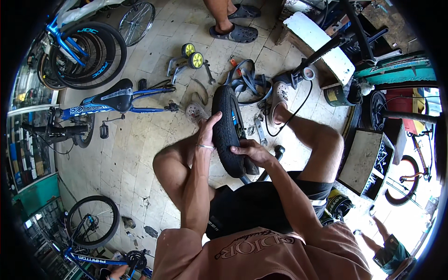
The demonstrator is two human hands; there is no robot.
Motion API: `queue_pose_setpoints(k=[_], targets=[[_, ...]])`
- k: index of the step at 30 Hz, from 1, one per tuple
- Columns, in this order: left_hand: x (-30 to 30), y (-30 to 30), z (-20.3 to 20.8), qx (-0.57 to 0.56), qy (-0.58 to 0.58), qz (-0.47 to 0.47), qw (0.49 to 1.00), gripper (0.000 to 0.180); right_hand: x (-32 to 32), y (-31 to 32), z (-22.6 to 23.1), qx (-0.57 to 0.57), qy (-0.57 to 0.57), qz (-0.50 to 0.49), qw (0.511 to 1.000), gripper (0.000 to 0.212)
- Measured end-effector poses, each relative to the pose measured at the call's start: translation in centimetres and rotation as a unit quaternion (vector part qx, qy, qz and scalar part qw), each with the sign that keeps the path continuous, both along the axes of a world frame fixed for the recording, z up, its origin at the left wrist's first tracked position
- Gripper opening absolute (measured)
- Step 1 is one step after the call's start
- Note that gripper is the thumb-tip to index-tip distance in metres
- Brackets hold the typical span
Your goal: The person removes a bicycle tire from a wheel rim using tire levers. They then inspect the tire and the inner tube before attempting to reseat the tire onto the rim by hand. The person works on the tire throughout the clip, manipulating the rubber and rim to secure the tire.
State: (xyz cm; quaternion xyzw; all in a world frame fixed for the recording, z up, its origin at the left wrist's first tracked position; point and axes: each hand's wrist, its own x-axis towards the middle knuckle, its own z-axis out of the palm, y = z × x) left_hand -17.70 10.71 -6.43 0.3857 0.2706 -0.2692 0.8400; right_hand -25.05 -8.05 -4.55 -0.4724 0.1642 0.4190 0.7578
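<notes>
A small bicycle wheel with a black knobbly tyre [226, 126] stands on edge between my knees, its tread toward me. My left hand [208, 131] grips the left side of the tyre, with the thumb laid along the tread. Lower down on the right, my right hand [253, 152] clasps the same tyre, thumb pressed on the tread and fingers round the sidewall. Most of the rim and spokes are hidden behind the tyre. Just beyond it lies a loose grey inner tube [249, 86]. Steel wrenches [260, 129] rest on the floor to its right.
A floor pump [308, 73] with a black hose stands ahead right, beside a white-topped bench [322, 44]. Training wheels [195, 59] and a spanner [208, 73] lie ahead. A blue bicycle [116, 98] without its rear wheel lies left. Another person's feet [233, 33] are at the top.
</notes>
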Motion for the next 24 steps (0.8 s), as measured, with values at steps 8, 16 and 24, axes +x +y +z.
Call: queue_pose_setpoints(k=[8,16,24], targets=[[0.6,-0.9,0.5,0.302,-0.125,-0.023,0.945,0.063,3.6,0.2,-2.6,0.011,0.047,-0.012,0.999,0.036],[-2.9,-1.3,2.7,0.106,-0.101,-0.032,0.989,0.043,6.5,0.7,-0.9,0.094,0.104,-0.082,0.987,0.038],[-0.7,-1.5,-1.1,0.175,-0.047,-0.004,0.983,0.05,4.4,1.4,1.9,-0.391,-0.25,-0.114,0.878,0.041]])
